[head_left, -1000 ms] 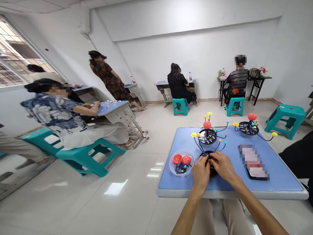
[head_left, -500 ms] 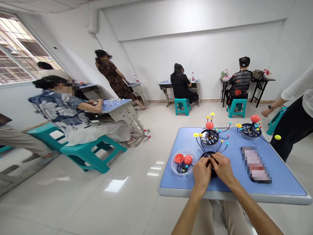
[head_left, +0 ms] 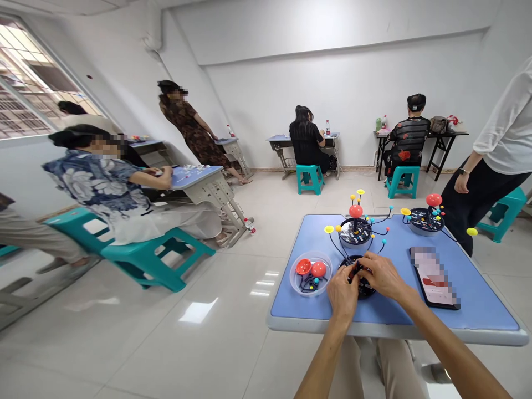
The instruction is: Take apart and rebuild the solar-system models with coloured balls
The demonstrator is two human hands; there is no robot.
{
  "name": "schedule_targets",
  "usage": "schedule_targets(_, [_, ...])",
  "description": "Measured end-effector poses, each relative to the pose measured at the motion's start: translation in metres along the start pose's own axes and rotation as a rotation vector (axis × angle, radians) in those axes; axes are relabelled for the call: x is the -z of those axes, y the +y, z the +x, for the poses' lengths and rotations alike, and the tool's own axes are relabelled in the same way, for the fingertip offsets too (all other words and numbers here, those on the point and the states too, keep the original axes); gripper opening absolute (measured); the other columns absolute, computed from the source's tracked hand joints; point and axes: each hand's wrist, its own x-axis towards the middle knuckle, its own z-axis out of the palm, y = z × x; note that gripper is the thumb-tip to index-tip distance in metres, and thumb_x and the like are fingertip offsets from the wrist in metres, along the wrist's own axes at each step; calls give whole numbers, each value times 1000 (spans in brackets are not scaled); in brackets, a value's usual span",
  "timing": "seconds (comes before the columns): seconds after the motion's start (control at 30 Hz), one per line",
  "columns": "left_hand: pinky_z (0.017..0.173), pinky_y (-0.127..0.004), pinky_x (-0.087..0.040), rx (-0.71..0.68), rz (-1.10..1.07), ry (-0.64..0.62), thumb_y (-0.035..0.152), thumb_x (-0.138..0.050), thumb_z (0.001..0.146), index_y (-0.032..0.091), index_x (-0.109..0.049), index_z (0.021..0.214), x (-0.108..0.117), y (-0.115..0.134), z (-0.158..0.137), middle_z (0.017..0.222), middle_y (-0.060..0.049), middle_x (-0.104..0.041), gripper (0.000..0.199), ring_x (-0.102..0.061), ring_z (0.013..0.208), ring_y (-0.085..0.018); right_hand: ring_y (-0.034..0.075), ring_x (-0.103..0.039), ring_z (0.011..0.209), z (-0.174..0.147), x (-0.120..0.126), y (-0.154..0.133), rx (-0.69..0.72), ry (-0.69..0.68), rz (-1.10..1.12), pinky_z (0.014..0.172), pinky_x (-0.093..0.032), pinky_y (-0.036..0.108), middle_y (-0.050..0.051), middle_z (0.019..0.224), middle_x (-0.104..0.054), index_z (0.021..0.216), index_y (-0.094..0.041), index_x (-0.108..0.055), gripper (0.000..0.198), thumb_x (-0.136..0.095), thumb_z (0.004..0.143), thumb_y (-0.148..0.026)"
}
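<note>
**Black model base [head_left: 365, 291]: probably light and stiff, best held low on its rim**

It sits on the blue worktop [head_left: 286, 315], left of centre and towards the near edge, partly covered by the hands. The left hand [head_left: 343, 292] and right hand [head_left: 381, 274] meet over it, thumb and fingertips of each pinched on a small dark part [head_left: 356, 267], too hidden to identify.

The base looks like hard plastic, so it could skid on the smooth surface; steadying it by the rim should suit. The thin arms rising behind the fingers, one tipped with a yellow disc [head_left: 328, 229], look springy and easily knocked askew; pinching near the root seems safer than pulling at the tips.

By the left edge, a see-through tub [head_left: 292, 280] holds a red ball [head_left: 318, 269], smooth and likely to roll. Two similar models stand beyond: one by the far edge [head_left: 355, 235], another at the far right corner.
</note>
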Motion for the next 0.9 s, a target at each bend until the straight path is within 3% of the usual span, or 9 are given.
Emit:
schedule_targets(0.17, [71,-28,-43,-3,14,13,14,-61,83,22,-73,94,-1,-2,1,89,-3,-73,18,-63,75,-16,13,-51,62,7,9,-3,71,-6,-54,55,-28,25,0,73,-58,66,-19,-61,22,-52,82,-6])
schedule_targets(0.47, [71,-28,-43,-19,6,-6,16,-61,83,21,-73,95,0,0,-1,87,-2,-71,17,-62,75,-15,17,-58,81,11,28,-8,110,76,-70,59,-32,25,4,86,-65,86,-20,-67,17,-53,87,-12])
schedule_targets(0.67, [75,-30,-45,-44,-18,-33,17,-61,82,20,-67,106,5,3,-2,95,-3,-71,25,-63,81,-17,18,-57,80,5,50,-18,156,129,-140,57,-31,28,4,83,-63,83,-21,-66,16,-54,88,-12])
schedule_targets(0.8, [73,-31,-48,-88,-195,36,26,-55,88,19,-63,115,20,13,-14,98,-7,-68,29,-62,79,-17,19,-54,76,-6,51,-24,199,98,-219,54,-27,30,5,80,-61,78,-21,-63,17,-54,87,-9])
schedule_targets(0.9, [59,-27,-48,5,-472,16,40,-54,89,18,-65,105,33,24,-26,86,-6,-67,30,-60,69,-16,18,-51,73,-14,47,-33,246,85,-219,50,-23,30,5,77,-59,75,-20,-61,19,-52,85,-6])
